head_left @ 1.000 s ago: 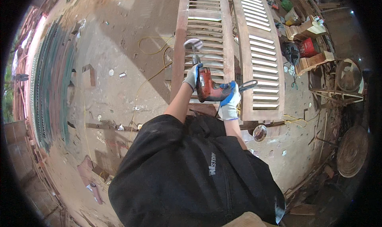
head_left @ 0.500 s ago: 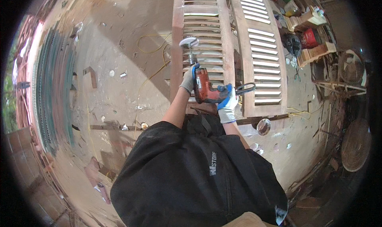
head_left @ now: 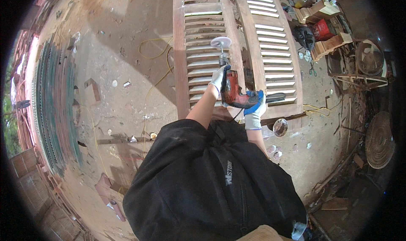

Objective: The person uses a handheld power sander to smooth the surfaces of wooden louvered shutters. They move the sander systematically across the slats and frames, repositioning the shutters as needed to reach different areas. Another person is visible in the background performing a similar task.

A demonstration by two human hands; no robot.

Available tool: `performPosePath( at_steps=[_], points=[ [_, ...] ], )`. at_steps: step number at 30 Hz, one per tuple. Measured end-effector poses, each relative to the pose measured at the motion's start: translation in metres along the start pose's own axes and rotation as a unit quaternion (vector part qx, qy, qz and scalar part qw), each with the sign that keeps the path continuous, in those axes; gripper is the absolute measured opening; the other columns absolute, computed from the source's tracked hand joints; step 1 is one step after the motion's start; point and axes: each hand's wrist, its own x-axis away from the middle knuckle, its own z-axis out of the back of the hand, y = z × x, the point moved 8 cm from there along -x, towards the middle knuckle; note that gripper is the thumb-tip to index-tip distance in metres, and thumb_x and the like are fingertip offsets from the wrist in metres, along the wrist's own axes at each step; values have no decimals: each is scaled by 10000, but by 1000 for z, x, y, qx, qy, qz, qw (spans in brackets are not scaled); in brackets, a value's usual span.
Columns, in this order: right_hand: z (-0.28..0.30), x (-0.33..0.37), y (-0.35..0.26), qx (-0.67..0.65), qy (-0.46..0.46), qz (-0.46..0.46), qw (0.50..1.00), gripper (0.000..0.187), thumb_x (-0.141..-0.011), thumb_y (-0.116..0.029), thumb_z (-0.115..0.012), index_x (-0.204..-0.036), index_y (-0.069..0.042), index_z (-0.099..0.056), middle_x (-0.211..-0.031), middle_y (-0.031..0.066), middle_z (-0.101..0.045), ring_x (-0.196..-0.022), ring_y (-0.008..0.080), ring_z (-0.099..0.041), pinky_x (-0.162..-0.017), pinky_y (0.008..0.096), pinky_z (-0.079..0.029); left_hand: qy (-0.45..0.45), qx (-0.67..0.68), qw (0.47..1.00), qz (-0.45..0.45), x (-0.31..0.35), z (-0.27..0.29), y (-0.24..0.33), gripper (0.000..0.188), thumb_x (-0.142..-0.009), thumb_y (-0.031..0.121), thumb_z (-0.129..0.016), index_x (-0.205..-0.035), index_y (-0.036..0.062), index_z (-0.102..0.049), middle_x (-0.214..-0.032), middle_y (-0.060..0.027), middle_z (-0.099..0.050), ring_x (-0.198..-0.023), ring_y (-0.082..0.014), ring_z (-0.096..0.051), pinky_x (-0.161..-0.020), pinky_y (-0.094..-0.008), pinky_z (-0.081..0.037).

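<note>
A red and black power drill (head_left: 233, 91) is held in both my gloved hands, its front end pointing away from me. My left hand (head_left: 219, 77) wraps round the front of the body, just behind the chuck. Around the rear grip my right hand (head_left: 256, 107) is closed. A round pale sanding disc (head_left: 221, 42) sits on a shaft in the chuck, over the slats of the left louvred wooden shutter (head_left: 180, 72). Whether the disc touches the wood I cannot tell. Beside it lies a second louvred shutter (head_left: 296, 78).
A yellow cord (head_left: 157, 83) loops over the floor left of the shutters. Long greenish boards (head_left: 53, 110) are stacked at the far left. On the right stand carved wooden pieces (head_left: 332, 45), a red bag (head_left: 322, 29) and a round woven basket (head_left: 380, 139). A small round tin (head_left: 280, 127) lies near the shutters' near end.
Both my hands and the drill have moved right relative to the shutters. The disc has shifted from the left shutter's outer frame to over its slats.
</note>
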Motion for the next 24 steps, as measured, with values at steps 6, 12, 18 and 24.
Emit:
performPosePath(
  at_steps=[6, 12, 18, 24],
  points=[
    [17, -6, 23, -31, 9, -17, 999, 128, -809, -152, -651, -768, -65, -565, -726, 93, -613, -635, 218, -603, -621, 372, -498, -40, 57, 997, 38, 28, -14, 9, 239, -792, 390, -619, -795, 151, -617, -674, -34, -606, -525, -180, -554, -491, -304, -455],
    [3, 38, 26, -31, 16, -2, 999, 118, -821, -154, -648, -811, -64, -572, -728, 92, -625, -665, 207, -613, -636, 329, -493, -75, -39, 993, 83, -10, 0, 2, 261, -828, 346, -577, -809, 89, -616, -722, -67, -639, -570, -218, -604, -566, -332, -510],
    [2, 22, 33, -27, -5, -58, 998, 141, -812, -180, -656, -799, -63, -578, -727, 92, -624, -657, 213, -606, -645, 334, -485, -16, -15, 999, 32, -1, 30, 6, 194, -807, 320, -625, -832, 129, -611, -728, -45, -635, -581, -191, -594, -562, -325, -502],
    [-23, 17, 55, -35, -52, -97, 993, 122, -821, -133, -646, -769, -66, -558, -680, 60, -585, -624, 222, -594, -624, 352, -487, 53, 22, 998, 37, 17, 57, 27, 226, -761, 337, -647, -737, 119, -591, -650, -25, -558, -527, -184, -527, -481, -335, -431]
  ],
)
